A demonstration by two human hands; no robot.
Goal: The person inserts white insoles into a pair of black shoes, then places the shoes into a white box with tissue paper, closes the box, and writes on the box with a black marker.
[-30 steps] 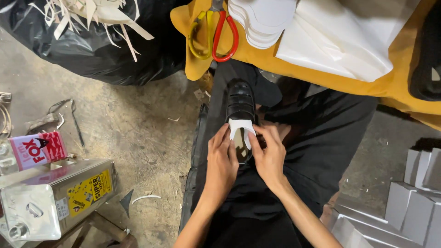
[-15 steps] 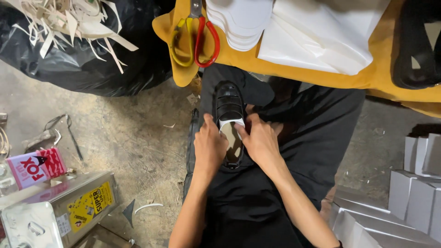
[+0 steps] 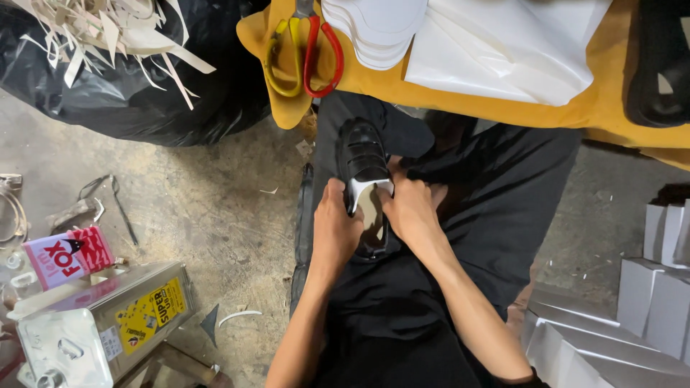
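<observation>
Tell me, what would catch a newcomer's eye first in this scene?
Probably the black shoe on the person's lap in the middle, with the left hand and right hand pressing a white insert into its opening. Next, the red and yellow scissors on the yellow cloth above, and the black bag topped with pale scraps at upper left.

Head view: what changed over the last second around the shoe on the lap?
Both hands, left hand and right hand, closed in over the white insole, pressing it down into the black shoe; less of it shows. The shoe stayed on the lap, and the scissors were untouched.
</observation>
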